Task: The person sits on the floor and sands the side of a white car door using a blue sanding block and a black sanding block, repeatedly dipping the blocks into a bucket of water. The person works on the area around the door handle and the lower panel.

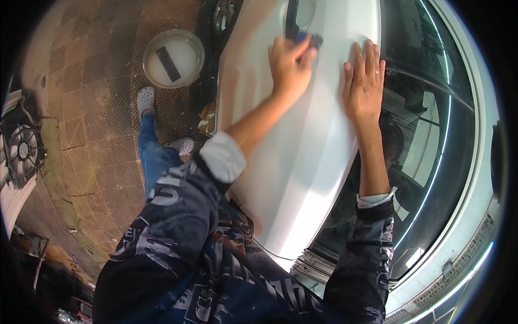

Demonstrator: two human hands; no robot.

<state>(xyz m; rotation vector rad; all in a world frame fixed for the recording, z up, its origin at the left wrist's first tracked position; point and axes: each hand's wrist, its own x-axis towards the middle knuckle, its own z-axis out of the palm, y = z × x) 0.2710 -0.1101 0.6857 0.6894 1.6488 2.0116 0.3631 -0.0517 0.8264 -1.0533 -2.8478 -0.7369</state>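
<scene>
I lean over the white hood of a car (302, 162). My left hand (290, 63) presses a small dark sanding block with a blue edge (308, 39) against the hood near its far end. My right hand (364, 81) lies flat on the hood beside it, fingers spread, holding nothing, close to the edge where the windscreen (431, 140) begins. Both sleeves are pushed up over dark patterned cloth.
A round white bucket (174, 58) with water and a dark flat piece in it stands on the grated floor (97, 108) left of the car. The front wheel (222, 16) is near it. A fan (21, 148) sits at the far left. My white shoes (145, 100) show below.
</scene>
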